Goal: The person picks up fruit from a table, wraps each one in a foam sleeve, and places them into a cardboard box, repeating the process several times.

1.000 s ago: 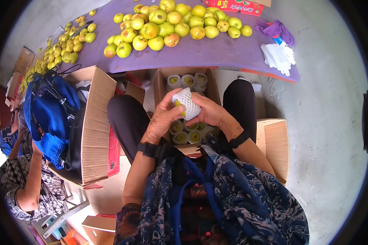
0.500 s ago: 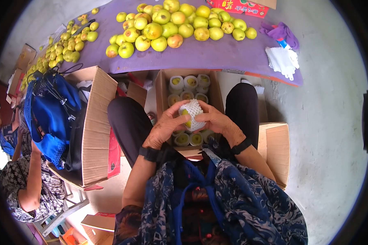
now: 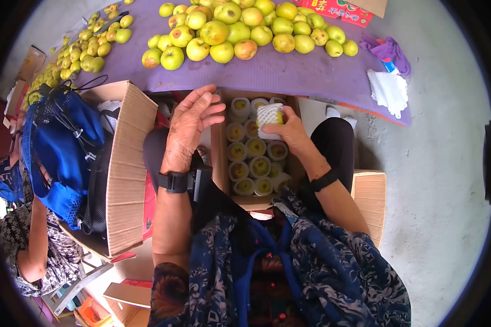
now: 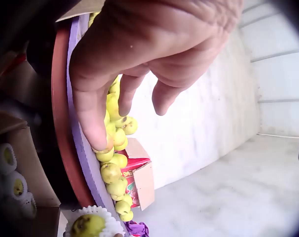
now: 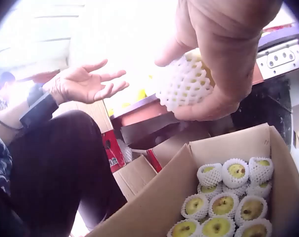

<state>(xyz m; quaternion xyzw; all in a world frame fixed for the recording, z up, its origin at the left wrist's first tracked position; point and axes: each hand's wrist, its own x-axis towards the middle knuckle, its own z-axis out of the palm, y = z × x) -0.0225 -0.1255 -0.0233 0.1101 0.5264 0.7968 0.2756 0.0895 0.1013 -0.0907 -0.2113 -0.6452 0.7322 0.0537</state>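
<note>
My right hand point(image 3: 281, 122) grips a yellow-green apple in white foam netting point(image 3: 269, 114) over the far end of the cardboard box point(image 3: 219, 163) between my knees. In the right wrist view the fingers curl round the netted apple point(image 5: 186, 81) above the box point(image 5: 154, 202). Rows of netted apples point(image 3: 255, 158) fill the box. My left hand point(image 3: 193, 117) hovers empty with spread, relaxed fingers over the box's left wall. The left wrist view shows its fingers point(image 4: 97, 106) holding nothing, with the pile of apples point(image 4: 115, 163) beyond.
Loose apples point(image 3: 229, 32) lie heaped on a purple mat point(image 3: 289, 71) ahead. White netting sleeves point(image 3: 388, 87) and a purple cloth point(image 3: 387, 49) lie at the mat's right end. A large open carton point(image 3: 128, 163) and blue bag point(image 3: 60, 147) stand to my left, beside another person point(image 3: 33, 250).
My left hand has let go of the netted apple and lifted away to the left, fingers spread. My right hand has carried the apple forward over the box's far end.
</note>
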